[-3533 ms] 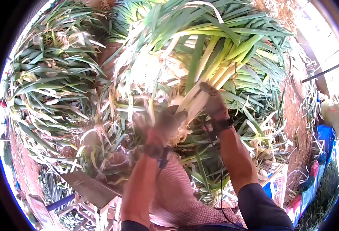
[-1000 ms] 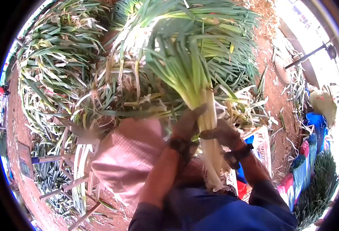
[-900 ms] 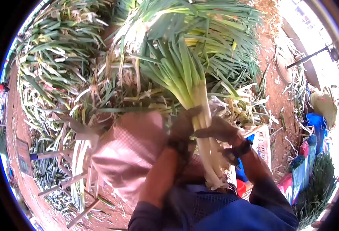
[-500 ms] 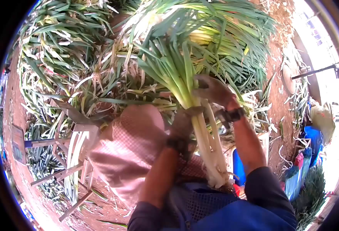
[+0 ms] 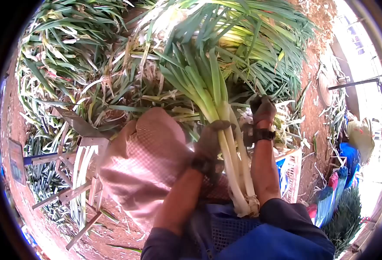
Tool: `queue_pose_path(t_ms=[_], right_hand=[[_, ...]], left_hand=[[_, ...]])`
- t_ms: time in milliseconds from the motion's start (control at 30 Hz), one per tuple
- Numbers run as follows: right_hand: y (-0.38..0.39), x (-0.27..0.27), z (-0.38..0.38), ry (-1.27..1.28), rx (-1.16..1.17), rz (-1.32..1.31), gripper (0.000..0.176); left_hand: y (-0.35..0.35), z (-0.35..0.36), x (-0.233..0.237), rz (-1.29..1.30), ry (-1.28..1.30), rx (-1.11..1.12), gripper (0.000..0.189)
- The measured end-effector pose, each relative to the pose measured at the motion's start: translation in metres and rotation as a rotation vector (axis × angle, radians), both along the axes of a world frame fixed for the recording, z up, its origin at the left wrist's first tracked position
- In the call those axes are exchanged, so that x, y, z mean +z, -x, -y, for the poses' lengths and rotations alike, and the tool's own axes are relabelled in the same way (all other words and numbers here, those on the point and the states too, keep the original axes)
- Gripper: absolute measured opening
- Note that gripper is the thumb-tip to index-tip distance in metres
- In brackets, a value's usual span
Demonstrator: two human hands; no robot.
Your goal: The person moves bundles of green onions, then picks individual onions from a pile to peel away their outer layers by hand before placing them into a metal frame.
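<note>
A small bunch of long green onions (image 5: 229,154) leans upright over my lap, its white root ends low and its green tops pointing away from me. My left hand (image 5: 213,136), in a dark glove, is wrapped around the stalks just below the green part. To the right of the bunch, apart from the stalks, is my gloved right hand (image 5: 262,110) with its fingers curled in. Whatever it may hold is too dark and small to make out. A wristband shows on each wrist.
Heaped green onions (image 5: 260,47) lie ahead, with another pile (image 5: 65,47) at the far left. A pink checked cloth (image 5: 143,156) covers my left side. Beside it stands a wooden frame (image 5: 89,147) holding stalks. A white crate (image 5: 291,173) is at right, near blue bags (image 5: 336,195).
My right hand has left the top of the stalks, moved right and slightly down, and its fingers have curled. My left hand keeps its hold on the bunch.
</note>
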State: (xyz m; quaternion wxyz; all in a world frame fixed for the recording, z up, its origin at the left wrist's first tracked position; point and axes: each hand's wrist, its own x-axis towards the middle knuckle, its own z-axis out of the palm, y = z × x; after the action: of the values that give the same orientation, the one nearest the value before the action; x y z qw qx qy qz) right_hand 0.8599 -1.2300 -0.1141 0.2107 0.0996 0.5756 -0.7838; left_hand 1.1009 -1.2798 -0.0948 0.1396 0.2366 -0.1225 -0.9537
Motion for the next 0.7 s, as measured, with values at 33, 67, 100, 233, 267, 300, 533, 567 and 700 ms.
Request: queue_pose_path(t_ms=[33, 67, 100, 233, 267, 300, 533, 567, 700], right_hand=[[-0.013, 0.016, -0.004, -0.364, 0.121, -0.268, 0.025], [-0.03, 0.04, -0.001, -0.366, 0.12, -0.27, 0.025], [-0.049, 0.066, 0.002, -0.417, 0.364, -0.194, 0.03], [-0.068, 0.088, 0.008, -0.774, 1.163, -0.442, 0.035], [-0.069, 0.092, 0.009, -0.771, 1.166, -0.439, 0.035], [-0.072, 0.1, 0.011, -0.83, 1.149, -0.513, 0.034], [-0.072, 0.101, 0.009, -0.482, 0.807, -0.431, 0.022], [-0.068, 0.092, 0.007, -0.317, 0.73, -0.372, 0.019], [-0.067, 0.089, 0.009, -0.19, 0.633, -0.309, 0.019]], left_hand=[[0.001, 0.0, 0.004, 0.002, -0.012, 0.01, 0.033], [0.004, 0.0, 0.008, 0.0, -0.013, 0.009, 0.033], [0.005, -0.003, 0.011, 0.033, -0.017, 0.024, 0.033], [0.006, -0.006, 0.013, 0.076, 0.009, -0.029, 0.032], [0.005, -0.006, 0.013, 0.08, 0.008, -0.027, 0.032], [0.004, -0.005, 0.009, 0.061, -0.006, -0.046, 0.032], [0.011, -0.008, 0.006, -0.058, -0.226, 0.022, 0.028], [0.009, -0.007, 0.012, -0.058, -0.226, 0.022, 0.028], [0.008, -0.01, -0.014, -0.029, -0.065, -0.084, 0.026]])
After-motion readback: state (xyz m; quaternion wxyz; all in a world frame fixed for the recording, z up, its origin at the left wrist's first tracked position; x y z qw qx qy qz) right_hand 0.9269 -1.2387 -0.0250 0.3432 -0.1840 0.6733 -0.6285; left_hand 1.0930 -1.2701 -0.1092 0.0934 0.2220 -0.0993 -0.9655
